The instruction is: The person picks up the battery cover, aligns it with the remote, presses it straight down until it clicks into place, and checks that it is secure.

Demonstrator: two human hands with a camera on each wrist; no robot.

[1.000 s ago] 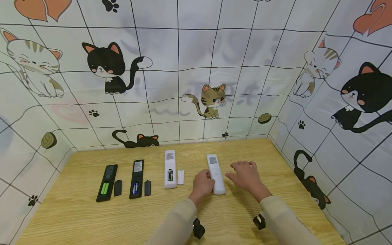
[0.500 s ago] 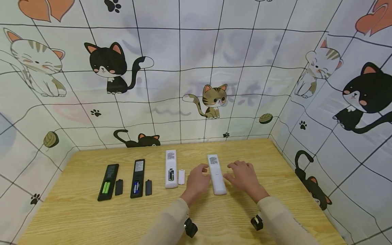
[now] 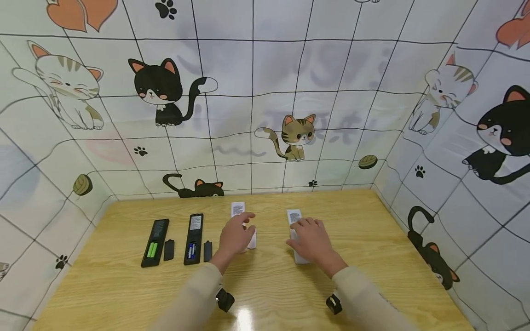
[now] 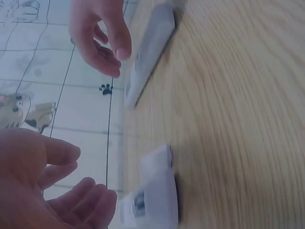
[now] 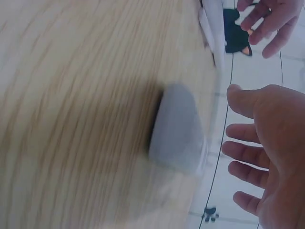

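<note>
My left hand hovers over a white remote control, hiding much of it. Its fingers are loosely bent and hold nothing. The left wrist view shows that remote's uncovered battery compartment and a loose white battery cover beside it. Above a second white remote control, back side up, is my right hand. In the right wrist view a gap separates its spread fingers from that remote. The wooden table carries both remotes.
Further left lie a black remote with green batteries and a black remote with blue batteries. Each has a loose black cover to its right, the left cover and the right cover. A cat-printed cloth walls the table's back and sides.
My left hand has let go of the right-hand white remote and moved left over the other white remote. My right hand has shifted left over the remote. The head view has turned slightly left.
</note>
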